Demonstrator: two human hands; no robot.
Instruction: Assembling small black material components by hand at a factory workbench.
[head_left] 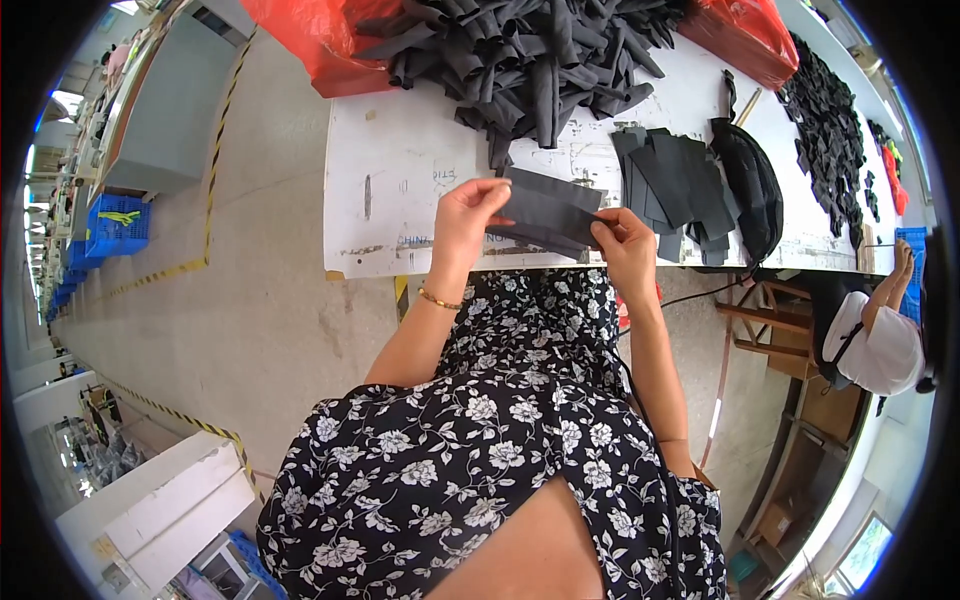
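Between my two hands a flat strip of black fabric [552, 212] is stretched out just above the white table's near edge. My left hand [472, 212] pinches its left end between thumb and fingers. The right end is gripped by my right hand [624, 238]. Other dark fabric pieces lie under and behind the strip, partly hidden by it. Right of my hands is a fanned stack of flat black fabric pieces [680, 180]. A big heap of rolled or folded black strips [540, 70] fills the table's far middle.
Red plastic bags [325, 45] flank the heap. A black curved mesh-like item [752, 190] lies right of the stack, and more small black pieces [825, 120] spread farther right. A person in a white top [875, 345] works at the far right. Blue crates [118, 222] stand on the left.
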